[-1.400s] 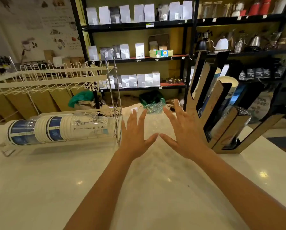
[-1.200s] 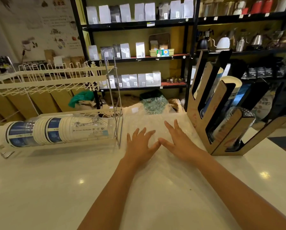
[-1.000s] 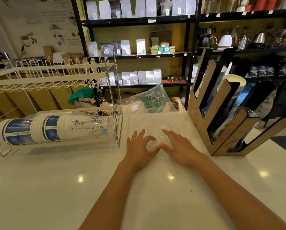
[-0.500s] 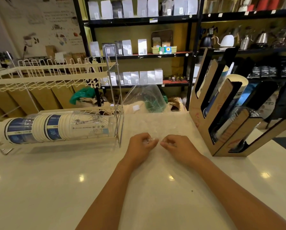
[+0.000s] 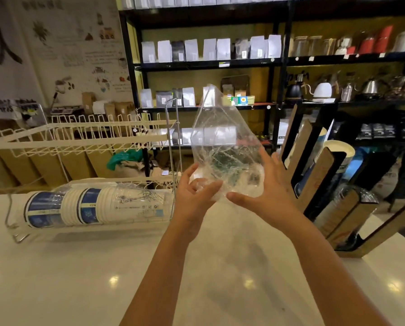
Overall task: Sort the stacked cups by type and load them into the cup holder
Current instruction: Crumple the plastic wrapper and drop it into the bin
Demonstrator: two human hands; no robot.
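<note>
A crumpled clear plastic bag [image 5: 222, 142] is held up above the white counter [image 5: 102, 278], its top standing in a peak. My left hand [image 5: 192, 191] grips its bunched lower end with curled fingers. My right hand [image 5: 264, 187] presses the bag's right side with a flat palm and spread, straight fingers. A sleeve of stacked white-and-blue paper cups [image 5: 91, 205] lies on its side in a white wire rack [image 5: 79, 137] to the left. The slanted wooden cup holder [image 5: 319, 175] stands to the right, with paper cups [image 5: 337, 149] and clear cups [image 5: 356, 196] in its slots.
Black shelves [image 5: 208, 64] with bags, kettles and jars stand behind the counter. A thin wire upright of the rack [image 5: 173, 142] rises just left of the bag. A green bag [image 5: 124, 158] lies on the floor behind the counter.
Both hands pinched the flat plastic bag on the counter, then lifted it. It now stands bunched in the air between them, and my right hand has opened against it.
</note>
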